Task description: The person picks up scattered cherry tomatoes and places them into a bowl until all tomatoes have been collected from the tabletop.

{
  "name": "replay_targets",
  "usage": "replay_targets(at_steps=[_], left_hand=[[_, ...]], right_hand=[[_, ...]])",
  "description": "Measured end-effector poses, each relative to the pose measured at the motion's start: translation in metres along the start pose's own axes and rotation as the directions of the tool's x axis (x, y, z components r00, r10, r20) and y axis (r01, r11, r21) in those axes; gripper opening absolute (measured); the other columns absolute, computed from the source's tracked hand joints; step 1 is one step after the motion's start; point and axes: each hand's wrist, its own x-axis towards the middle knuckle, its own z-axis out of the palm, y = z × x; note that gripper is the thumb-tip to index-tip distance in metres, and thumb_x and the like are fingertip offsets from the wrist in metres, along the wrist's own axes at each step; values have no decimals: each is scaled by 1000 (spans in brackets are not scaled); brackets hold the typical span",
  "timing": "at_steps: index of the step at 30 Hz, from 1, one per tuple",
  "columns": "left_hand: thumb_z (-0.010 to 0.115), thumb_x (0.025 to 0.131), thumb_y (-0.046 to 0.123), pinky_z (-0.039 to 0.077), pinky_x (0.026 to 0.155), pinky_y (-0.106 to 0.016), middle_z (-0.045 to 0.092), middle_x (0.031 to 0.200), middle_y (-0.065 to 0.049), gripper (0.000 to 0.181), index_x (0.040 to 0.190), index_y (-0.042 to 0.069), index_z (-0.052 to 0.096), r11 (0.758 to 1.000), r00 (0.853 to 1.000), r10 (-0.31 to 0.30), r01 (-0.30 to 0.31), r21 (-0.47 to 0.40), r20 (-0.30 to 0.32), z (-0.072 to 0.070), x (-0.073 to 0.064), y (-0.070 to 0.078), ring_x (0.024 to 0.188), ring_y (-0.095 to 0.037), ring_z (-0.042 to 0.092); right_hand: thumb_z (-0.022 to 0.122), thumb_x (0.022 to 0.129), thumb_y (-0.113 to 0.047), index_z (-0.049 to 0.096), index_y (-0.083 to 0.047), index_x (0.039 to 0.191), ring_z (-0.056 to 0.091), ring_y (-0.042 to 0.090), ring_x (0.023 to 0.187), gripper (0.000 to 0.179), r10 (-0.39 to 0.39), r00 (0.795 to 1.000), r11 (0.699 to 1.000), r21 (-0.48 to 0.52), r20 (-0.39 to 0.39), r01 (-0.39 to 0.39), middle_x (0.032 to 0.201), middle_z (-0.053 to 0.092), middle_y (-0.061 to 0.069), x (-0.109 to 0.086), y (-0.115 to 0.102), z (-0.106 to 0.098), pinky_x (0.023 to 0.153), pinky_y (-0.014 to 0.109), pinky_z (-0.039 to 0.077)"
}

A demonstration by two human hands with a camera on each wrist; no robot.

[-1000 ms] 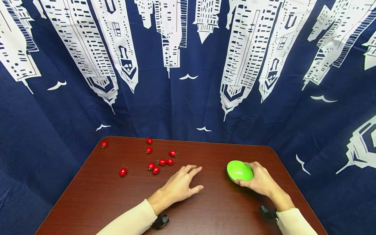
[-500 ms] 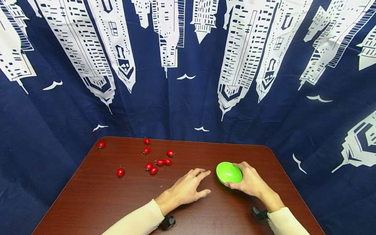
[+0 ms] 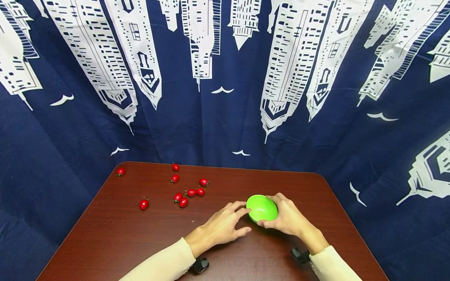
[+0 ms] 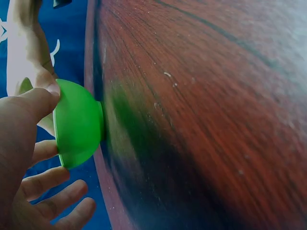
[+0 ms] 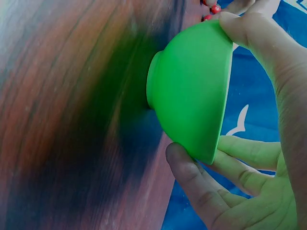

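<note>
Right hand (image 3: 286,216) grips green bowl (image 3: 261,208)
The left hand (image 3: 221,225), fingers spread, is at its rim; 9 red tomatoes (image 3: 183,202) dot the worktop (image 3: 105,238).

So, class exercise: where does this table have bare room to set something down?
The table is bare at its far right corner, beyond the right hand, and at near left, between the lone front-left tomato and the left sleeve. It is crowded among the clustered tomatoes and around the green bowl, between the right hand and left hand.
</note>
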Motion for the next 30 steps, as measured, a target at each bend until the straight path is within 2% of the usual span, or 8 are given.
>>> replay_targets(at_steps=[8, 15, 23, 30], left_hand=[[81, 111, 44, 61, 123, -38, 66, 165, -8, 55, 156, 15, 73, 1000, 1000, 12, -12, 4, -8, -6, -10, -5, 147, -24, 68], [80, 111, 45, 62, 123, -39, 66, 166, -7, 54, 156, 16, 73, 1000, 1000, -10, 10, -5, 21, -13, -20, -9, 147, -24, 68], [81, 111, 42, 64, 119, -42, 68, 161, -9, 50, 151, 14, 76, 1000, 1000, 11, -11, 5, -4, -22, -36, -16, 142, -26, 71], [83, 110, 41, 64, 120, -43, 67, 163, -8, 52, 154, 15, 75, 1000, 999, -26, 26, -16, 18, -29, -49, -20, 142, -26, 71]], right_hand=[[107, 75, -58, 71, 4, 150, 73, 15, 102, 103, -15, 1000, 1000, 25, 18, 14, 124, 73, 7, 3, -8, 5, 86, 29, 66], [107, 75, -61, 71, 2, 150, 73, 15, 105, 104, -21, 999, 999, 29, 32, 20, 125, 73, 5, 5, -15, 11, 88, 30, 66], [106, 77, -61, 70, 0, 152, 72, 16, 108, 104, -42, 998, 999, 27, 46, 41, 127, 72, 3, 9, -27, 19, 89, 30, 66], [106, 77, -61, 71, 1, 151, 74, 16, 108, 102, -71, 997, 997, 40, 43, 69, 127, 73, 3, 12, -40, 27, 90, 29, 66]])
